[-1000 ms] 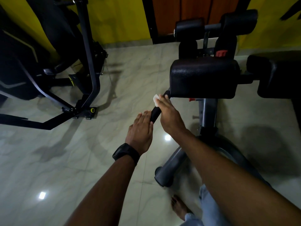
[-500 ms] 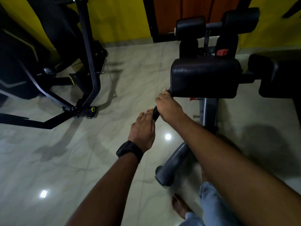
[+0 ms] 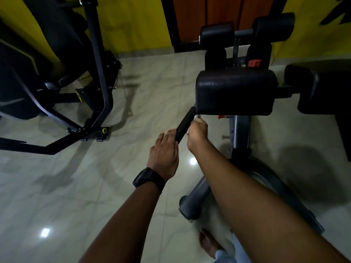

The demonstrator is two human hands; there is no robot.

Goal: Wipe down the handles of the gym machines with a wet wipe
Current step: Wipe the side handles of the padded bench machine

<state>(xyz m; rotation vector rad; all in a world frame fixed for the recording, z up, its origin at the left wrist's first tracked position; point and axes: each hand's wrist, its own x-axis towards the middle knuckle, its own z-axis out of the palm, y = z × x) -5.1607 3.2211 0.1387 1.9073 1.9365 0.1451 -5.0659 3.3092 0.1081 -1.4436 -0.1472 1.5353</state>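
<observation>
Right grip: right hand curls round the wet wipe, pressing it against the handle.
Left grip: left hand, fingers fairly straight, rests on the handle's lower end, likely steadying it.
Beyond: pad overhangs the handle's top.

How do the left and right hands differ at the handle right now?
The left hand rests with straight fingers low on the handle; the right hand is curled higher up beside it. The right hand grips the wet wipe; the left holds nothing. The left wrist wears a black watch; the right is bare. Both are at the same black handle.
</observation>
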